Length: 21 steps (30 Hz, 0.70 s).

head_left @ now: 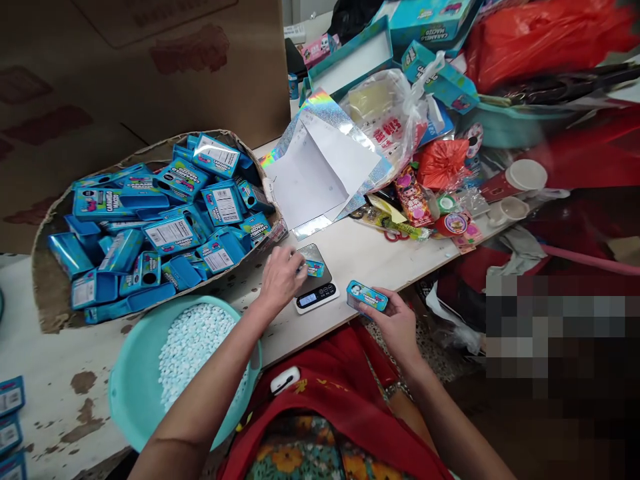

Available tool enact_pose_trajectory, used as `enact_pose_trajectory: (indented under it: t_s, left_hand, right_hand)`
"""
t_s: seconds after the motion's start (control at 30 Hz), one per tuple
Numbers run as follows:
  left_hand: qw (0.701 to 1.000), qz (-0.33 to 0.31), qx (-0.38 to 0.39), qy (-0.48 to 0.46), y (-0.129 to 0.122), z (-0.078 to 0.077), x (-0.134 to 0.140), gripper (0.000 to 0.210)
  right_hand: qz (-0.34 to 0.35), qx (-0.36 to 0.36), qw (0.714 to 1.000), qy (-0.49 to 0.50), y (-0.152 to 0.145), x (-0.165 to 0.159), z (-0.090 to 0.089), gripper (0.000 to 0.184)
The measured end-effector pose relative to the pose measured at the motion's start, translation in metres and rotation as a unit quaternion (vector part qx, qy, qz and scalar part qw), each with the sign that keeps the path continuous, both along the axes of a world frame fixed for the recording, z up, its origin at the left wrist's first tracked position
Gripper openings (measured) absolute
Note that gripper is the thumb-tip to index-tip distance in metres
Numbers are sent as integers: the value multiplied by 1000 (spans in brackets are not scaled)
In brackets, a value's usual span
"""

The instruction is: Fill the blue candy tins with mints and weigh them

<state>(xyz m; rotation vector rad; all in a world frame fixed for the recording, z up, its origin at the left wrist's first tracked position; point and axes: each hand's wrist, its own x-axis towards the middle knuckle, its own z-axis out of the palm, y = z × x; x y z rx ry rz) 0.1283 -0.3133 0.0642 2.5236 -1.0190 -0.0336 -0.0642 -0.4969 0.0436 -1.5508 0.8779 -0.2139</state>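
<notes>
A small blue candy box printed "Caramelo" is gripped in my right hand, just past the scale's right side at the table edge. My left hand hovers at the left side of a kitchen scale with a lit display. Its fingers are curled and blurred, so their hold is unclear. On the scale's dark plate lies another blue printed piece, right beside those fingertips; whether they touch it I cannot tell. Below my left forearm stands a turquoise basin holding small white and pale-blue candies.
Many blue boxes fill a cut cardboard tray at left, before a large carton. White sheets, a plastic bag and wrappers crowd the back. Cups stand at right. An earbud case rests on the red apron.
</notes>
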Motion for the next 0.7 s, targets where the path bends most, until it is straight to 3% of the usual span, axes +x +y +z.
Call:
enact_pose_trajectory:
  t_s: [0.1,0.2,0.27,0.33,0.43,0.57,0.7]
  left_hand:
    - [998,25,-39,38,15,1,6,13]
    - [994,-8,-61,86,19,0,9,35]
    - [992,-59,-28,108,17,-3,8,45]
    - [990,-79,19,115,16,-5,6,38]
    - [995,-3,16,99,31,5,-2,28]
    - [986,126,-83,77,97,45,-25,34]
    - [950,295,-60,79,198,95,-64,38]
  right_hand:
    - [4,8,1000,-2,2,3,-1,51]
    - [10,10,1000,-14,5,6,-1,50]
    - [18,6,1000,-19,7,9,1,50]
    - [32,7,999,-27,11,15,3,49]
    - [64,16,996,-63,19,31,3,46]
    - [116,12,986,-122,38,66,-14,45]
    - [154,4,977,-147,64,102,-40,47]
